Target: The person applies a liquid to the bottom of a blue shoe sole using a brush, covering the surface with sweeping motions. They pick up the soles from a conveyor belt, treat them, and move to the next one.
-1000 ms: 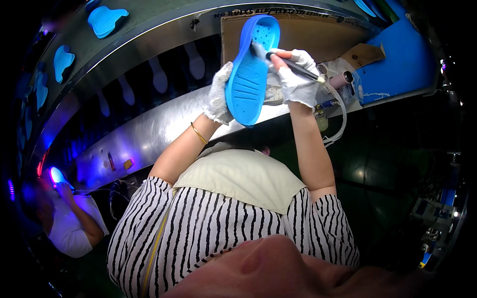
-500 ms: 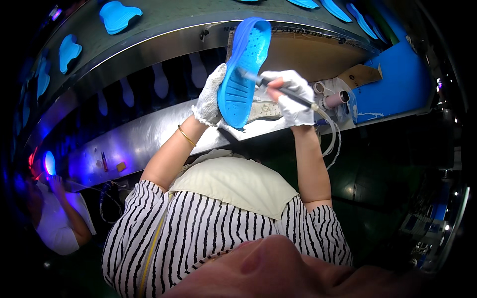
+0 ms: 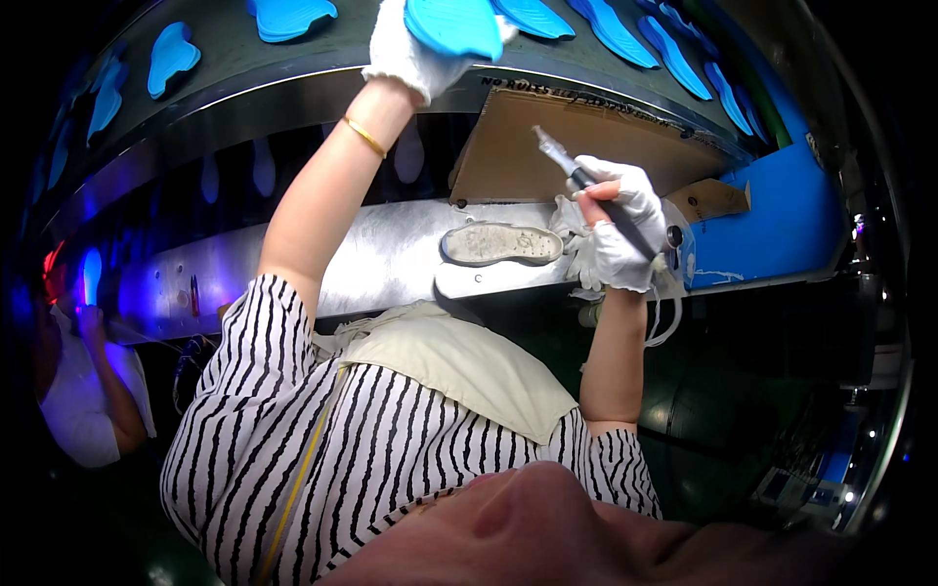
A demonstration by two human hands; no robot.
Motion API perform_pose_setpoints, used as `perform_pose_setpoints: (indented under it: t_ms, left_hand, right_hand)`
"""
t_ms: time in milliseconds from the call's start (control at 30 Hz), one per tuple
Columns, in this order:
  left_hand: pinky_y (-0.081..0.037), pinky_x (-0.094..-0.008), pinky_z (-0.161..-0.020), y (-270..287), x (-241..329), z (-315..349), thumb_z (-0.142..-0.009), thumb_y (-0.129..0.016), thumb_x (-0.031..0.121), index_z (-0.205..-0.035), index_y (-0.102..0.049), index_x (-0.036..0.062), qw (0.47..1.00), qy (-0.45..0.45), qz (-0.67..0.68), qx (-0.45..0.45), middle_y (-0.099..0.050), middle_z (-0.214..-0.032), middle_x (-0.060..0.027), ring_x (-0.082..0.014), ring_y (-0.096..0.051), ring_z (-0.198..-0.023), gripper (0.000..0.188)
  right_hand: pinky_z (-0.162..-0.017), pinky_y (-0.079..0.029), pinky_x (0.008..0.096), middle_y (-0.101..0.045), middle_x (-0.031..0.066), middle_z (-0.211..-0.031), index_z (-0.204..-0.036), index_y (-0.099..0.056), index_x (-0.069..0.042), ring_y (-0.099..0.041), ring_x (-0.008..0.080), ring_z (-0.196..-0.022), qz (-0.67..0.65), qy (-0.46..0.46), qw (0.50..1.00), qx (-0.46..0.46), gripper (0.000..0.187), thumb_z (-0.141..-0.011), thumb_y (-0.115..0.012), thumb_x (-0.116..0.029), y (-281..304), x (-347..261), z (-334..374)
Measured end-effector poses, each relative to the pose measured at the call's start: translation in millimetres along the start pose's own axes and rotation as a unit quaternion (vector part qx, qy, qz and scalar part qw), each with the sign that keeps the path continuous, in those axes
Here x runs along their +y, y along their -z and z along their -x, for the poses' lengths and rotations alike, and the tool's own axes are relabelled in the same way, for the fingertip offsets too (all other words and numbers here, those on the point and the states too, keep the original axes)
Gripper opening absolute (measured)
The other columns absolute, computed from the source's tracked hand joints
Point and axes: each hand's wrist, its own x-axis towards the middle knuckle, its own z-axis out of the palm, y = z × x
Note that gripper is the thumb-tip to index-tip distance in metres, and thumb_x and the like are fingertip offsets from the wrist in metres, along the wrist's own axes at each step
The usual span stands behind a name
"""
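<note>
Up at the far conveyor belt, my gloved left hand (image 3: pixel 405 49) is closed round a bright blue shoe sole (image 3: pixel 457 27), whose upper end is cut off by the picture's top edge. Whether the sole touches the belt, I cannot tell. My right hand (image 3: pixel 620 220), in a white glove with bare fingertips, grips a dark brush pen (image 3: pixel 625 223) with a pale bristly tip and a clear hose at its rear. The tip points up and left in front of a cardboard sheet, touching nothing. Below it, a grey-white sole-shaped piece (image 3: pixel 500 244) lies flat on the metal bench (image 3: pixel 371 249).
Several blue soles (image 3: pixel 611 31) lie along the conveyor belt (image 3: pixel 366 39). The cardboard sheet (image 3: pixel 576 146) leans beneath its edge. Right of the bench are a blue panel (image 3: pixel 782 215) and crumpled white gloves (image 3: pixel 581 259). Another person (image 3: pixel 93 391) works at far left, holding a glowing sole.
My left hand has carried the blue sole up and away from me to the conveyor. The brush pen has come off the sole and moved right and slightly nearer with my right hand.
</note>
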Motion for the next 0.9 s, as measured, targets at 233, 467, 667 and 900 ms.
perform_pose_setpoints:
  t_ms: [233, 467, 667, 900]
  left_hand:
    - [-0.045, -0.0396, -0.096, 18.3, -9.8, 6.3, -0.093, -0.048, 0.037, -0.136, -0.028, -0.0045, 0.988, -0.018, -0.151, 0.037, -0.042, -0.130, -0.0261, -0.0381, -0.051, -0.112, 0.063]
    - [-0.044, -0.0377, -0.089, 65.7, 102.9, 41.8, -0.078, -0.064, 0.029, -0.111, -0.062, 0.0156, 0.199, -0.233, -0.931, 0.201, -0.060, -0.111, -0.0119, -0.0288, -0.056, -0.103, 0.035]
    - [-0.046, -0.0293, -0.086, 70.7, 97.0, 87.8, -0.080, -0.067, 0.020, -0.100, -0.065, 0.0040, 0.411, -0.318, -0.842, 0.145, -0.063, -0.094, -0.0088, -0.0223, -0.059, -0.091, 0.026]
    - [-0.041, -0.0404, -0.095, -5.4, 144.3, 155.8, -0.093, -0.035, 0.031, -0.102, -0.061, -0.0060, 0.927, -0.339, -0.159, -0.009, -0.059, -0.110, -0.0191, -0.0280, -0.054, -0.104, 0.046]
  right_hand:
    - [-0.076, -0.048, 0.0240, -0.062, 0.0128, -0.097, -0.083, -0.062, -0.001, -0.061, 0.0134, -0.083, 0.021, -0.029, 0.999, -0.016, 0.018, -0.072, -0.066, 0.013, -1.1, 3.4, 18.5]
    - [-0.078, -0.048, 0.0235, -0.063, 0.0106, -0.100, -0.090, -0.060, -0.002, -0.061, 0.0122, -0.086, -0.030, -0.081, 0.996, -0.031, 0.023, -0.073, -0.066, 0.012, -3.3, 13.2, 26.0]
    - [-0.073, -0.049, 0.0211, -0.064, 0.0089, -0.097, -0.091, -0.059, -0.002, -0.060, 0.0106, -0.081, -0.012, -0.135, 0.990, -0.024, 0.021, -0.075, -0.067, 0.010, -9.5, 26.4, 34.1]
    - [-0.068, -0.047, 0.0196, -0.065, 0.0073, -0.090, -0.095, -0.057, -0.004, -0.059, 0.0080, -0.075, -0.081, -0.190, 0.978, 0.025, 0.023, -0.076, -0.068, 0.006, -9.9, 29.7, 35.0]
